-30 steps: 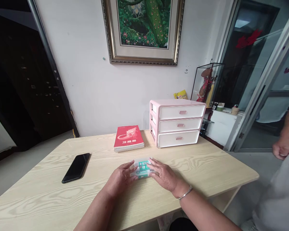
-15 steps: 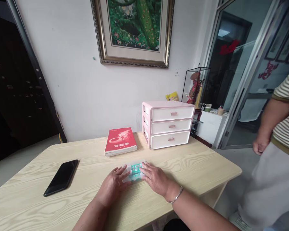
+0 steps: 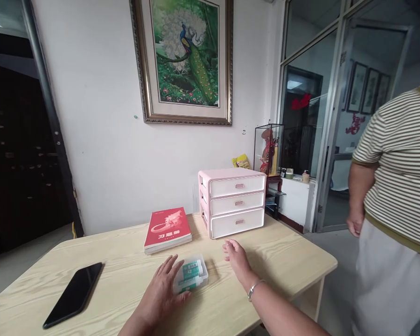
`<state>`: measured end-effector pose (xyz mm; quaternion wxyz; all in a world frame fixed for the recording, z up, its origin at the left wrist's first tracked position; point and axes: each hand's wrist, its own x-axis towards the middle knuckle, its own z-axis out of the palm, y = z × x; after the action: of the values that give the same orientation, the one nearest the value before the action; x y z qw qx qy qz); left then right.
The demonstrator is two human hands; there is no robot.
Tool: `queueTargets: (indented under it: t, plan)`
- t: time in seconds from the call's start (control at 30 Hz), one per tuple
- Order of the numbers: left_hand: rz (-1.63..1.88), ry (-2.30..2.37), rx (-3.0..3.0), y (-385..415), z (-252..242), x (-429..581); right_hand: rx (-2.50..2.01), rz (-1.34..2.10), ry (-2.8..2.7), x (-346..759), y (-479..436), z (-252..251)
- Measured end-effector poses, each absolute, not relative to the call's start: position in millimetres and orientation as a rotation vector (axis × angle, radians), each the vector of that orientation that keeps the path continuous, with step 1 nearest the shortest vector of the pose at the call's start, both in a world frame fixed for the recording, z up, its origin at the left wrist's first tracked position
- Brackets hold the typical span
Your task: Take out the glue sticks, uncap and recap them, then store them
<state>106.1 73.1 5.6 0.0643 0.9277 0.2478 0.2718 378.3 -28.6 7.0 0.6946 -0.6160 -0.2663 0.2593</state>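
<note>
A small clear plastic box (image 3: 191, 275) sits on the wooden table (image 3: 287, 261) near its front edge, with green-and-white packages inside. My left hand (image 3: 161, 291) lies spread against the box's left side and lower corner, its fingers pointing up and away from me. My right hand (image 3: 236, 259) rests to the right of the box, lightly curled, with a gap between it and the box. A silver bangle (image 3: 255, 289) circles my right wrist.
A red book (image 3: 167, 230) lies behind the box, next to a pink-and-white three-drawer unit (image 3: 232, 203). A black smartphone (image 3: 73, 295) lies at the table's left. A person in a striped shirt (image 3: 392, 177) stands beyond the table's right edge.
My right hand has let go of the box and moved right. My left hand has opened beside it. The view has tilted upward, and the standing person shows more fully.
</note>
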Motion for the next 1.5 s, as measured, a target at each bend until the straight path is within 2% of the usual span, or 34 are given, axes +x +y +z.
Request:
queueTargets:
  t: [0.17, 0.37, 0.5, 0.6, 1.0, 1.5]
  plan:
    - [0.625, 0.796, 2.802, 75, 10, 120, -1.337, 0.656, -0.289, 425, -5, 25]
    - [0.82, 0.655, 2.735, 81, 2, 116, -1.225, 0.703, -0.071, 459, 24, 36]
    - [1.019, 0.833, 2.429, 86, 8, 106, -1.196, 0.688, 0.027, 464, 38, 26]
    - [0.963, 0.955, 2.28, 88, 10, 102, -1.178, 0.676, 0.048, 464, 39, 14]
    - [0.779, 0.73, 2.763, 69, 0, 123, -1.096, 0.71, 0.017, 478, 48, 33]
    - [0.629, 0.705, 2.732, 80, 13, 115, -1.127, 0.659, 0.018, 484, 28, 30]
